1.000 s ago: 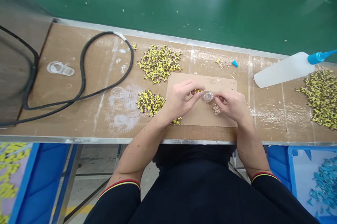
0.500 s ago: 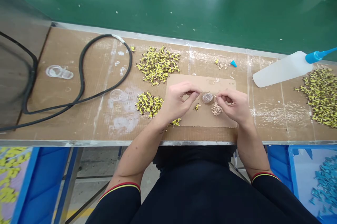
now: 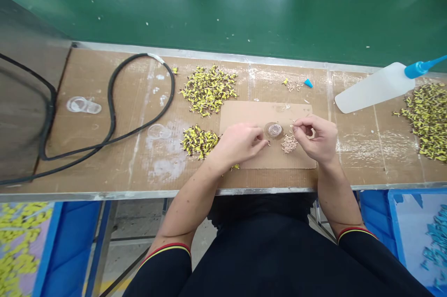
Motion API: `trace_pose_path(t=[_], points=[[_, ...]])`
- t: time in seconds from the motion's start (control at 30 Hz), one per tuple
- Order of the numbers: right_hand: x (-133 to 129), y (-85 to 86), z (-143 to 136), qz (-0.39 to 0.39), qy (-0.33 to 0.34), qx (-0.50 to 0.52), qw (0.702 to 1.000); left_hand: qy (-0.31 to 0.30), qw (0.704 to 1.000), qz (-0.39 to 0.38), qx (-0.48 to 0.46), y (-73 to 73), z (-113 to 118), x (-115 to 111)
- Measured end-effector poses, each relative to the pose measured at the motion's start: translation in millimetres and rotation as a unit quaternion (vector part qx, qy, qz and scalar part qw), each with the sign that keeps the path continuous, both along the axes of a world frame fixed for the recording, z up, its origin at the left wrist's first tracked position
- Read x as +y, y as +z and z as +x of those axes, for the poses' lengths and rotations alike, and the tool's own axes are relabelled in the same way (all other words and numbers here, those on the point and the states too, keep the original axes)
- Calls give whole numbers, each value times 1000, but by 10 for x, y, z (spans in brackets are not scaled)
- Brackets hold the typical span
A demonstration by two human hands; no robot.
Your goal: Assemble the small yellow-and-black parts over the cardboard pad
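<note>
Both my hands rest on a small cardboard sheet (image 3: pixel 244 113) on the bench. My left hand (image 3: pixel 240 143) has its fingers pinched together low on the sheet, over a tiny yellow part that is mostly hidden. My right hand (image 3: pixel 316 136) pinches a thin copper pin between thumb and forefinger. A small clear dish (image 3: pixel 274 130) sits between the two hands. A little heap of copper pins (image 3: pixel 289 144) lies just below my right fingertips. A pile of yellow parts (image 3: pixel 199 141) lies by my left wrist.
A bigger yellow pile (image 3: pixel 208 84) lies behind, another (image 3: pixel 426 120) at far right. A white squeeze bottle (image 3: pixel 373 88) with a blue nozzle lies on its side. Also here: a black cable (image 3: pixel 111 101), clear lids (image 3: pixel 83 105), a green belt (image 3: pixel 244 8) and blue bins (image 3: pixel 412 227) below.
My left hand let a yellow part fall onto the sheet, then dropped down over it. My right hand drew slightly right, away from the dish.
</note>
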State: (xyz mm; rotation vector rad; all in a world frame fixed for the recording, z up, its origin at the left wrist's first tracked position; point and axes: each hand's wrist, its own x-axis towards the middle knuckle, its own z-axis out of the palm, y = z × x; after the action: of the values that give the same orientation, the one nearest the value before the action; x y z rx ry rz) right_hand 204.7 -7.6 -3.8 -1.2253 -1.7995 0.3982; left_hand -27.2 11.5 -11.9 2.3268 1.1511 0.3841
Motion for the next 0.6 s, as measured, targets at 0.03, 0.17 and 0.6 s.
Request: trace_pose_path(t=[0.03,0.17,0.6], points=[[-1,-1,0,4,5,8,1000,-10,999,3,44,-24,53,-21],[-4,-6,-1,2,7,26,1000,-38,991,21,127,-81,189,-67],[-29,-15,6,-18,10,69,997,-9,998,39,52,-16,25,-15]])
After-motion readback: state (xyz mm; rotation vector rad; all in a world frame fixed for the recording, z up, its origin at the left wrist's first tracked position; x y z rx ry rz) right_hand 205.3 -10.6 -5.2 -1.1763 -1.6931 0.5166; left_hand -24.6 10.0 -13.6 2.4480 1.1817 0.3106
